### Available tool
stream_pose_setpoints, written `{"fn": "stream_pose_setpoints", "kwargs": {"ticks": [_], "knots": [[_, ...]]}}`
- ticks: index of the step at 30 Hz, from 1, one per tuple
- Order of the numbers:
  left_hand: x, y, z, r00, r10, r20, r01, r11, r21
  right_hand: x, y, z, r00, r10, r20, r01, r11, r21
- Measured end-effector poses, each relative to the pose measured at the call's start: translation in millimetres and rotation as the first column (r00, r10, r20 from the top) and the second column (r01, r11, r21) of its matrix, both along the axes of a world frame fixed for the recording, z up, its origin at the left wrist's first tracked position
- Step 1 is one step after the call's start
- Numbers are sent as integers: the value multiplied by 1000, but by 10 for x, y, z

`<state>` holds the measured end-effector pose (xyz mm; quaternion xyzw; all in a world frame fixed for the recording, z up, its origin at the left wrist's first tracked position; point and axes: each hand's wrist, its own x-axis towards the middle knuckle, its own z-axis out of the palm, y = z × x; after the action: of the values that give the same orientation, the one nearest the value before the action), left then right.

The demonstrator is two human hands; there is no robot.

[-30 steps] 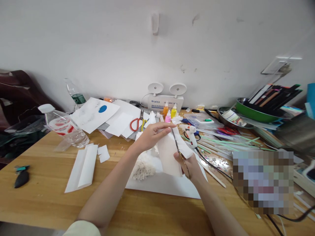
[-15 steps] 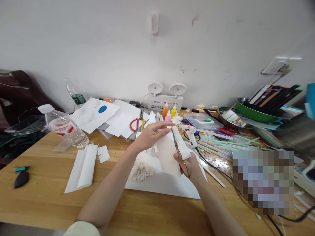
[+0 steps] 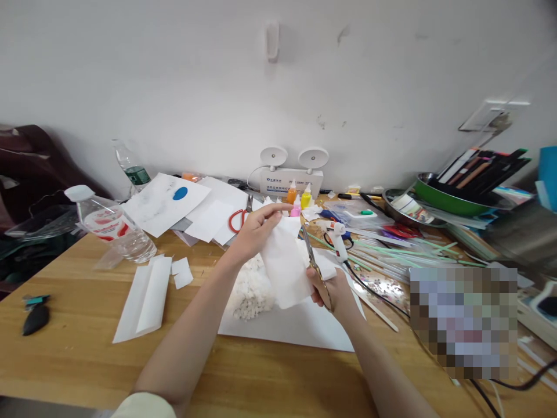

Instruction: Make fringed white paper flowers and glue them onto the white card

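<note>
My left hand pinches the top of a white paper piece and holds it up over the table. My right hand grips a pair of scissors, blades pointing up along the paper's right edge. A narrow cut strip lies just right of the blades. Under both hands is a large white sheet with a heap of white shredded bits on it.
On the wooden table: a folded paper, a lying plastic bottle, red-handled scissors, small paint bottles, a glue gun, green straws, bowls at the right, a dark object at the left.
The paper piece has swung left, away from the scissors, and my left hand shifted slightly left and up with it. The cut strip stays by the blades. My right hand barely moved.
</note>
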<state>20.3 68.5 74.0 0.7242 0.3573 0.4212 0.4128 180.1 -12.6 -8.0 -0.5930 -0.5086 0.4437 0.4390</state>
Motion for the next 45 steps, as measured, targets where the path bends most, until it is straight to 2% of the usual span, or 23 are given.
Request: {"fn": "stream_pose_setpoints", "kwargs": {"ticks": [2, 4, 7, 10, 12, 14, 19, 24, 29, 34, 37, 40, 42, 45], "knots": [[-32, 30, 7, 998, 51, -27, -53, 995, -84, 9, -3, -8, 997, 63, -50, -62, 998, 14], [-68, 50, 4, 992, 25, -121, -45, 985, -168, 19, -18, -1, 985, 134, -111, -129, 990, 49], [-85, 45, -36, 944, -180, -276, 103, 956, -275, 23, -55, 17, 949, 246, -199, -230, 968, 100], [-19, 11, -111, 858, -424, -289, 289, 865, -409, 7, -85, 19, 909, 306, -282, -289, 952, 103], [51, -10, -157, 835, -495, -239, 369, 827, -424, -7, -93, 15, 899, 305, -316, -290, 952, 95], [110, -21, -182, 838, -509, -199, 408, 825, -391, -19, -93, 17, 900, 288, -326, -278, 957, 79], [142, -19, -190, 870, -466, -163, 389, 850, -356, -41, -81, 54, 902, 270, -337, -282, 959, 13], [111, -30, -162, 925, -371, -89, 323, 885, -336, -50, -96, 52, 909, 271, -316, -276, 961, 30], [30, -59, -46, 966, -239, -103, 213, 953, -217, -24, -119, 29, 900, 382, -208, -370, 924, 96], [-163, -74, 62, 985, -107, -138, 91, 988, -122, 5, -109, 52, 847, 523, -98, -523, 852, 26], [-315, -64, 172, 971, -44, -235, 38, 999, -33, 16, -111, 77, 804, 592, -47, -593, 805, 7], [-462, 3, 347, 931, -2, -365, 33, 996, 80, 26, -119, 103, 760, 650, -24, -650, 760, 2], [-536, 110, 466, 897, 21, -441, 49, 988, 149, 36, -119, 110, 747, 665, -25, -665, 747, 11], [-575, 393, 582, 840, 55, -540, 91, 966, 241, 60, -107, 100, 753, 658, -28, -657, 753, 29]]}}
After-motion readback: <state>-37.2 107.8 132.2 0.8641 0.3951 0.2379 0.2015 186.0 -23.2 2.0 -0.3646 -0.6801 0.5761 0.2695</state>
